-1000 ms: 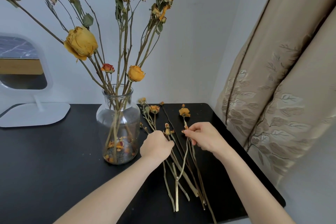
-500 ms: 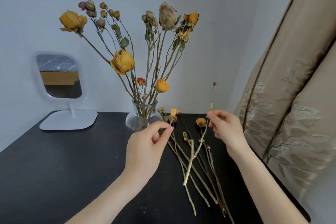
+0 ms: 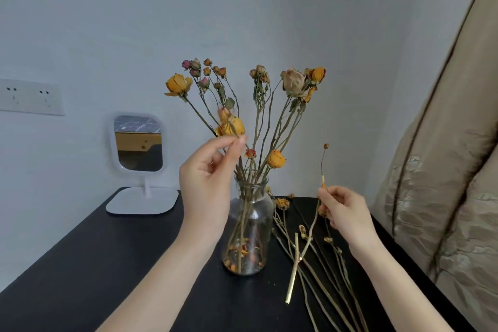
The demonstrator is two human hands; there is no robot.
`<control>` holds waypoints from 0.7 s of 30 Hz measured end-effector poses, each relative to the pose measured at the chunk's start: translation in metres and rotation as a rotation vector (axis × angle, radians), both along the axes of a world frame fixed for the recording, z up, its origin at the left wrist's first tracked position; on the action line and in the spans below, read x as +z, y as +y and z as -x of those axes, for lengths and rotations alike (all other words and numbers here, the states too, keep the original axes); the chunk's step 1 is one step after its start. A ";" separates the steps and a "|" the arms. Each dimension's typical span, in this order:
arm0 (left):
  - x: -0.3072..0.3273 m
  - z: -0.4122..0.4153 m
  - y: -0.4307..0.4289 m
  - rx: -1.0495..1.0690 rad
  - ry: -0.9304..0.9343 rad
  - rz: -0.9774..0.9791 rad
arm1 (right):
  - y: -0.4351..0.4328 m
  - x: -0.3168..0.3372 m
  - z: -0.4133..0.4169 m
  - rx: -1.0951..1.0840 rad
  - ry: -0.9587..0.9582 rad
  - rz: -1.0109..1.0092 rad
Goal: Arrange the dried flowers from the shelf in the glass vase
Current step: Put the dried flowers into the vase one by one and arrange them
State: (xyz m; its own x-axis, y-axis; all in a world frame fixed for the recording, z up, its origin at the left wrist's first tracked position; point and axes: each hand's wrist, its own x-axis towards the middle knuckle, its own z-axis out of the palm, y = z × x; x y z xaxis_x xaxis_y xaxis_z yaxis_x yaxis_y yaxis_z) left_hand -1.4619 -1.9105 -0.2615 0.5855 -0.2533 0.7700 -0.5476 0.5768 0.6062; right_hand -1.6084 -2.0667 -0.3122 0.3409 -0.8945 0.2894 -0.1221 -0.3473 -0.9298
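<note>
Glass vase (image 3: 249, 213) stands between hands: left hand (image 3: 207, 183) pinches a small rose stem (image 3: 229, 121), right hand (image 3: 343, 213) grips a forked stem (image 3: 310, 234).

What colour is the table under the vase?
Black, matte; the head view shows the table best, beneath the glass vase.

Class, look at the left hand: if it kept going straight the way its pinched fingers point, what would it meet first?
Probably the yellow rose just above the left hand's fingers, among the stems in the glass vase; depth is unclear.

Soft, even daylight, faint shadows, slight motion blur, wide-angle bowing at edges.
</note>
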 end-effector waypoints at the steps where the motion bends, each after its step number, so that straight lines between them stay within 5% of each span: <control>1: 0.000 0.004 -0.001 -0.016 -0.015 0.013 | 0.000 0.000 0.000 0.000 -0.001 0.004; 6: -0.008 0.018 -0.011 -0.039 -0.155 -0.032 | 0.001 -0.001 0.004 -0.001 -0.002 0.002; 21: -0.024 0.004 -0.042 0.322 -0.388 -0.218 | -0.002 -0.008 0.001 0.014 0.035 0.013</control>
